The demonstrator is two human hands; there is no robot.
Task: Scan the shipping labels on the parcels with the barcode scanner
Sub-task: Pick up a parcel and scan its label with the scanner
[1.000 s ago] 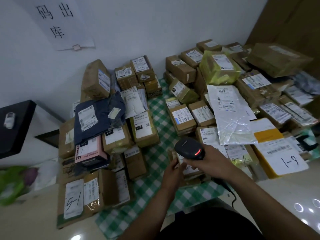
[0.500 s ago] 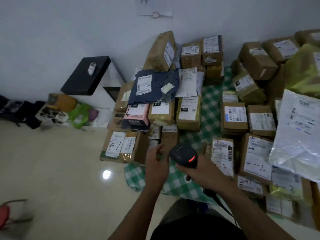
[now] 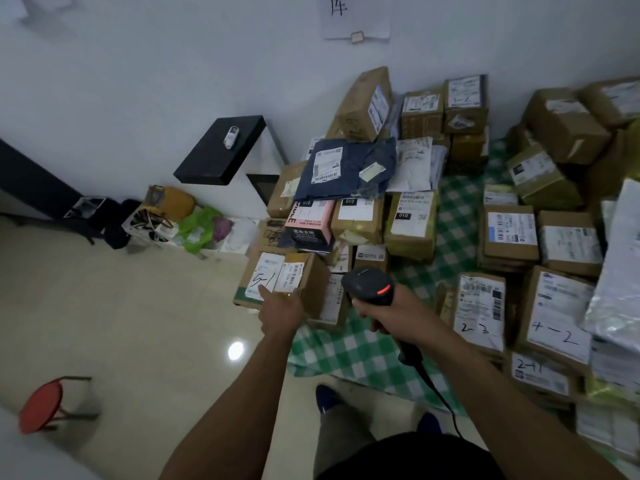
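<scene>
Left hand (image 3: 282, 308) is pressing flat on the 5-1 box (image 3: 311, 289); right hand (image 3: 393, 313) is gripping the scanner (image 3: 369, 285). I'd be aiming square at its barcode label (image 3: 293, 274).

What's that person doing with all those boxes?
A person is checking parcels piled on a green checked cloth on the floor. Their right hand grips a black barcode scanner, and its red light is on. Their left hand touches the top of the cardboard box marked 5-1, at the near left edge of the pile. The scanner is held just to the right of that box.
</scene>
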